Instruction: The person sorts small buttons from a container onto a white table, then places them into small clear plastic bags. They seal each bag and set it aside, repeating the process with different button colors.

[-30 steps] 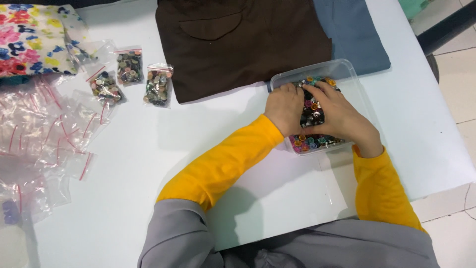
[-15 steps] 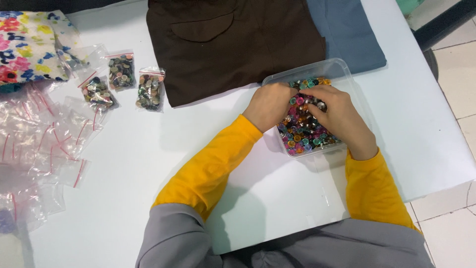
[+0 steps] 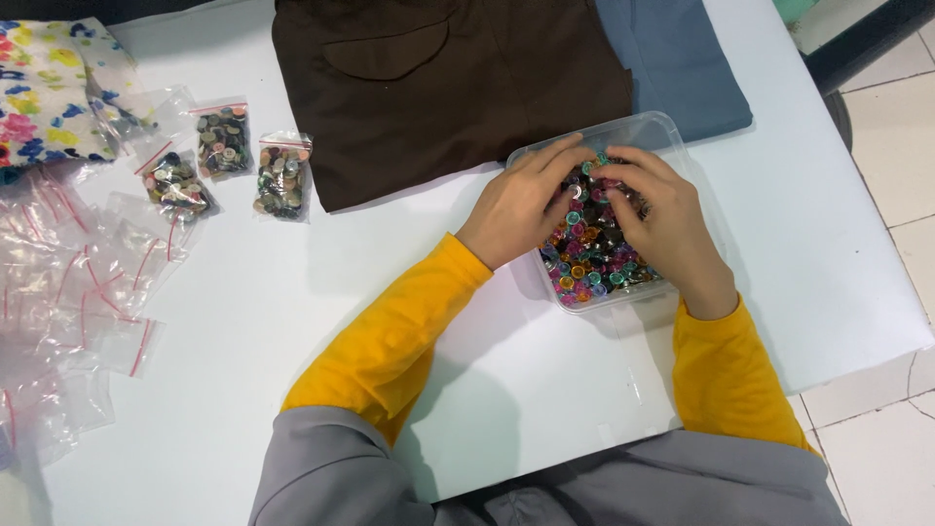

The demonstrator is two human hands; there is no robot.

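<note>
Currently reaching both hands, left hand [image 3: 518, 203] and right hand [image 3: 654, 216], into clear box [image 3: 672, 136] of buttons [image 3: 590, 261] near table edge [image 3: 857, 292]; fingertips loosely curled, possibly pinching buttons, grip hidden; open tabletop lying leftward.

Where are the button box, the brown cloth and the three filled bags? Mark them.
button box [image 3: 672, 136], head view, clear far rim.
brown cloth [image 3: 487, 107], head view, flat middle.
filled bags [image 3: 282, 180], head view, rightmost bag's middle.

Brown garment [image 3: 458, 88], blue cloth [image 3: 677, 63], floral fabric [image 3: 49, 93], empty zip bags [image 3: 73, 292].
</note>
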